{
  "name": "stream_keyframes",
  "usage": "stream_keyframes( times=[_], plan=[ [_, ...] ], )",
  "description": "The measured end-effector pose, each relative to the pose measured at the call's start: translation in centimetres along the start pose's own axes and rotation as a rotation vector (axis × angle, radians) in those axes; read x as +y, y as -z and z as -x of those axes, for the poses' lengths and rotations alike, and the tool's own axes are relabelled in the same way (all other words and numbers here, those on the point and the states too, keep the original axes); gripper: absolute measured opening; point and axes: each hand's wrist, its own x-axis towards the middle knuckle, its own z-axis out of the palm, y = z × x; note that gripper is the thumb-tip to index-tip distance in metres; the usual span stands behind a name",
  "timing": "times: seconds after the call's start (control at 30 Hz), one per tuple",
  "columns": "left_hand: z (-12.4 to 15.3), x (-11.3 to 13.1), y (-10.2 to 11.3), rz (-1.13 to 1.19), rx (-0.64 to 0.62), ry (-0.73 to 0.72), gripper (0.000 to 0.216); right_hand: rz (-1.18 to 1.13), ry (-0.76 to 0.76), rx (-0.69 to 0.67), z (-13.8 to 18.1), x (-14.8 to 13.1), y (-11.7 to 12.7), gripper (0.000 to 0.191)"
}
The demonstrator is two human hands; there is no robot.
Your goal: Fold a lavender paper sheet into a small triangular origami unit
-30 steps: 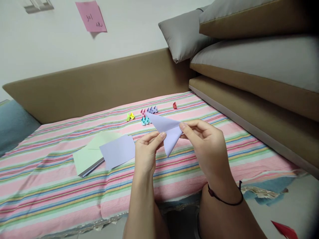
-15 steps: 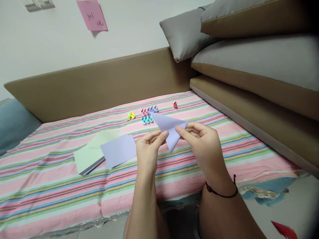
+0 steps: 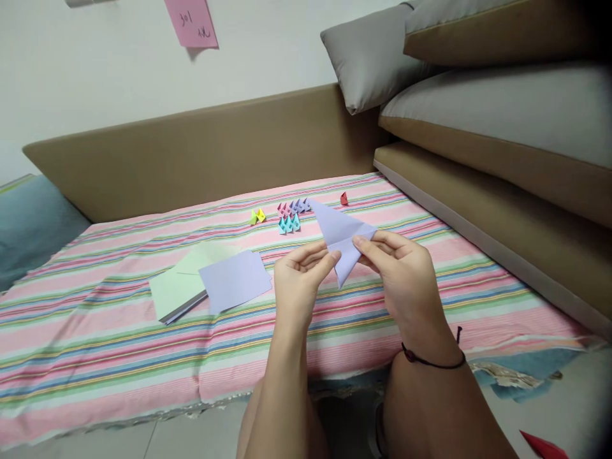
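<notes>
A partly folded sheet of lavender origami paper [image 3: 342, 228] is held in the air between both hands, with one long point toward the upper left and another pointing down. My left hand [image 3: 302, 274] pinches its lower left edge between thumb and fingers. On the right side, my right hand [image 3: 399, 264] grips it, thumb pressed on the front and fingers behind. Beyond the paper stand small folded paper pieces: yellow [image 3: 257, 217], pink [image 3: 285, 209], lavender [image 3: 301, 206], turquoise [image 3: 289, 224] and one red [image 3: 344, 199].
Loose lavender sheets [image 3: 236, 280] overlap a stack of pale green paper [image 3: 176, 287] on the striped cloth [image 3: 119, 357]. Grey cushions [image 3: 497, 102] are piled at the right, and a brown backrest [image 3: 205, 159] runs behind. Red folded paper [image 3: 542, 444] lies on the floor, lower right.
The view has shifted slightly, so the scene sits a little further right. Both hands still hold the lavender paper; the left thumb and fingers appear slightly looser at its edge.
</notes>
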Motion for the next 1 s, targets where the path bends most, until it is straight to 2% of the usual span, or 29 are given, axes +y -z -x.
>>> stream_keyframes(
  times=[0.37,0.6,1.0],
  plan=[
    [0.36,0.61,-0.67,0.041,0.074,0.042,0.031,0.059,0.005,-0.027,0.01,-0.08,0.07,0.01],
    [0.37,0.6,-0.63,0.041,0.075,0.04,0.031,0.047,0.02,-0.062,0.02,-0.11,0.08,0.008],
    [0.4,0.63,-0.8,0.066,0.106,0.065,0.028,0.092,0.062,-0.033,0.08,0.03,0.11,0.011]
  ],
)
